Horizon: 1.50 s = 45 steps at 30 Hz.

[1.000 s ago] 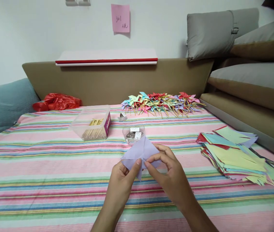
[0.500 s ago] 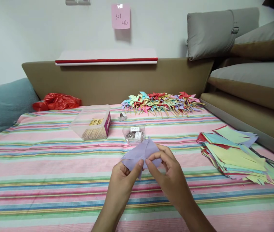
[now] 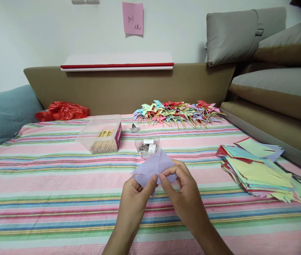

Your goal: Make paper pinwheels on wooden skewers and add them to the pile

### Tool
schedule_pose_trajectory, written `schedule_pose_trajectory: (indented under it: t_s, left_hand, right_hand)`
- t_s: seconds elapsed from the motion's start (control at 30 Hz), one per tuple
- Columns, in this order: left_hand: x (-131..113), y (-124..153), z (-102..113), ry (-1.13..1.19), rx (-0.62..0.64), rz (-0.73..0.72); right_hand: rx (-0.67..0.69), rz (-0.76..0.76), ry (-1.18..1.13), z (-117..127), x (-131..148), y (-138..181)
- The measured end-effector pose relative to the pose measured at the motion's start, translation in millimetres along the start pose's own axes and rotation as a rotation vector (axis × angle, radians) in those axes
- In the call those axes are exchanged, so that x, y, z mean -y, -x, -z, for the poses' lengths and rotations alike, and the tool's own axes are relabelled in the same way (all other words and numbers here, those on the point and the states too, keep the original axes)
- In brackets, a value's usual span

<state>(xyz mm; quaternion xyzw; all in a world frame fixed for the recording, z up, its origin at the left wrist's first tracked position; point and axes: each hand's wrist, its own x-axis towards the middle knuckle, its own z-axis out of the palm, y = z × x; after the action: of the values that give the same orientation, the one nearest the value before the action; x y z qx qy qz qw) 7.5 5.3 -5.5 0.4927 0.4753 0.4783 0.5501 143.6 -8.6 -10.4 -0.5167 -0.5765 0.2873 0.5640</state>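
A purple paper square [image 3: 154, 164] with cuts running in from its corners is held up between both my hands, above the striped cloth. My left hand [image 3: 137, 193] pinches its lower left part, thumb on top near the middle. My right hand [image 3: 182, 184] grips the lower right part, with thumb and forefinger close to the paper's centre. The two thumb tips nearly meet there. Fingers under the paper are mostly hidden. Just beyond the paper sits a clear plastic box [image 3: 147, 147] of small metal pins, partly covered by its upper corner.
Behind left stands a clear tub [image 3: 102, 136] of wooden sticks. Finished paper pinwheels [image 3: 179, 113] lie heaped at the back. To the right are a stack of coloured paper sheets [image 3: 259, 170] and scissors [image 3: 299, 179]. A red plastic bag [image 3: 64, 111] rests at back left.
Almost nothing differs. The purple paper tilts very slightly, and both thumbs stay near its centre. The view has shifted a little.
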Motion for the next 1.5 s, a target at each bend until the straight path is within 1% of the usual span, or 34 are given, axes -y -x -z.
schedule_pose_trajectory:
  t_s: [0.17, 0.37, 0.43, 0.57, 0.63, 0.7, 0.77, 0.83, 0.87, 1.03, 1.17, 1.27, 1.37, 1.5]
  left_hand:
    - [-2, 1, 0, 0.010, -0.007, 0.017]
    - [-1, 0, -1, 0.007, -0.015, 0.005]
    - [0, 0, 0, 0.006, -0.020, -0.004]
    - [1, 0, 5, 0.002, -0.002, -0.018]
    - [-1, 0, 8, 0.002, 0.015, -0.028]
    - [-5, 0, 9, 0.020, 0.039, -0.043]
    - [-9, -1, 10, 0.035, 0.067, -0.049]
    - [-13, -1, 11, 0.035, 0.103, -0.030]
    - [-14, -1, 12, 0.034, 0.122, -0.013]
    - [-14, 1, 17, 0.029, 0.217, 0.056]
    - [-11, 1, 20, 0.036, 0.263, 0.077]
    - [-12, 0, 18, 0.065, 0.232, 0.104]
    - [-16, -1, 15, 0.141, 0.212, 0.112]
    - [-18, -1, 13, 0.256, 0.225, 0.071]
  right_hand:
    - [0.002, -0.036, 0.004, -1, 2, 1]
    - [-0.002, -0.008, 0.019, -2, 1, 1]
    - [-0.018, -0.020, -0.001, -3, -1, 2]
    - [-0.088, -0.109, -0.194, -5, -2, 1]
    - [-0.088, -0.191, -0.300, -2, -1, -2]
    - [-0.021, -0.310, -0.396, 3, 2, -5]
    - [0.093, -0.406, -0.475, 10, 5, -8]
    - [0.180, -0.434, -0.514, 15, 7, -9]
    - [0.203, -0.433, -0.518, 17, 8, -9]
    - [0.261, -0.453, -0.472, 19, 8, -7]
    - [0.245, -0.380, -0.331, 19, 3, -7]
    - [0.233, -0.326, -0.255, 17, 0, -6]
    - [0.189, -0.347, -0.310, 12, 1, -4]
    - [0.056, -0.435, -0.521, 5, 4, -4]
